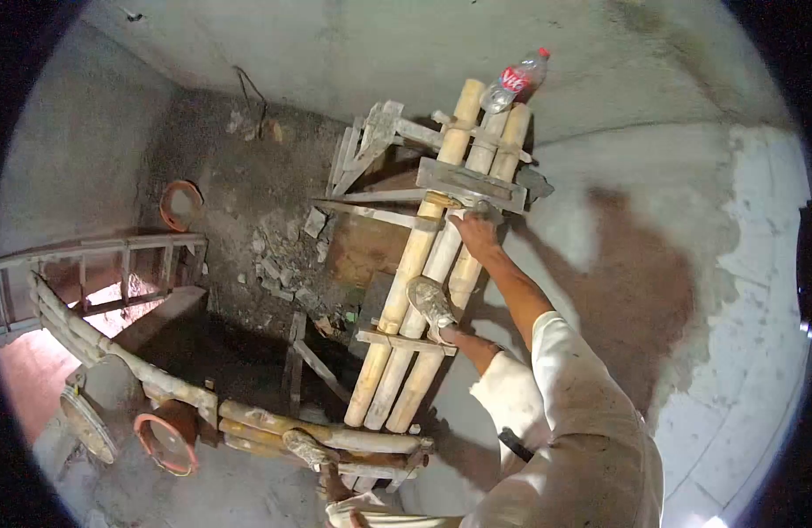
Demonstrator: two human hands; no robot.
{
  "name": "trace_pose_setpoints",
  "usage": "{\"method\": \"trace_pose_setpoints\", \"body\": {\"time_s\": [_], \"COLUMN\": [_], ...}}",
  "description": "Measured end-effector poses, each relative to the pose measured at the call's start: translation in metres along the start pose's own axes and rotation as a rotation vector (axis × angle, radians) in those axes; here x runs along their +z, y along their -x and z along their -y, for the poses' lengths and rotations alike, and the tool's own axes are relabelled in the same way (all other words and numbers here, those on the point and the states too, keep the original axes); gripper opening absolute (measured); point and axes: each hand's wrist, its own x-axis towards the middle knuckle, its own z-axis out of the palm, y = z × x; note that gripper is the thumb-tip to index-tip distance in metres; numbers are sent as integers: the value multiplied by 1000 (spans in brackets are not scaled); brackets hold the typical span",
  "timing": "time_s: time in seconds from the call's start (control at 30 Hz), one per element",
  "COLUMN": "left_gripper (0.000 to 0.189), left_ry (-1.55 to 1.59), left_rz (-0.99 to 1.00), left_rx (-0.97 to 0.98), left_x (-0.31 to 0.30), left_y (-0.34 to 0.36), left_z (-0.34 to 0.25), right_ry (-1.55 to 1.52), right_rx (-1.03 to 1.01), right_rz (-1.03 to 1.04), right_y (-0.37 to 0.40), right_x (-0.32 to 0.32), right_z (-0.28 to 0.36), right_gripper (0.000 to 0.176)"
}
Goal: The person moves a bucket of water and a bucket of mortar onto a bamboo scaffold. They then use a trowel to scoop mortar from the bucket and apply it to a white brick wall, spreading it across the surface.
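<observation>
My right hand (476, 233) reaches down to the bamboo poles (441, 251), fingers curled in against something pale and small that I cannot make out. Just beyond it lies a long flat grey plastering board (472, 183) across the poles, with a yellowish piece (443, 201) beside the fingers. A grey pointed blade-like shape (535, 183) sticks out at the board's right end. Only a sliver of my left hand (358, 519) shows at the bottom edge, by my trouser leg; its fingers are mostly hidden. One shoe (430, 304) stands on the poles, the other (309, 447) on lower bamboo.
A plastic bottle (515, 81) with a red label rests at the poles' far end. Rubble (282, 273) lies below on the left. Clay-coloured buckets (166, 437) and a wooden ladder (124, 264) stand lower left. A part-plastered wall (617, 264) rises on the right.
</observation>
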Motion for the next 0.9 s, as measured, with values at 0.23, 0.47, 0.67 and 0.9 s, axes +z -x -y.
{"method": "trace_pose_setpoints", "body": {"time_s": [0.23,0.47,0.67,0.9], "left_gripper": [93,93,93,90], "left_ry": [-21,-17,133,-32], "left_rz": [-91,-124,-148,-190], "left_rx": [36,53,91,5], "left_x": [46,54,16,-33], "left_y": [-25,-35,-12,26], "left_z": [-58,-73,-34,32], "right_ry": [151,260,390,361], "right_rx": [-69,-39,-108,7], "right_rz": [-105,126,-75,203], "right_y": [-130,-173,-124,14], "right_x": [74,90,102,90], "right_z": [13,29,-6,-153], "right_gripper": [55,50,15,48]}}
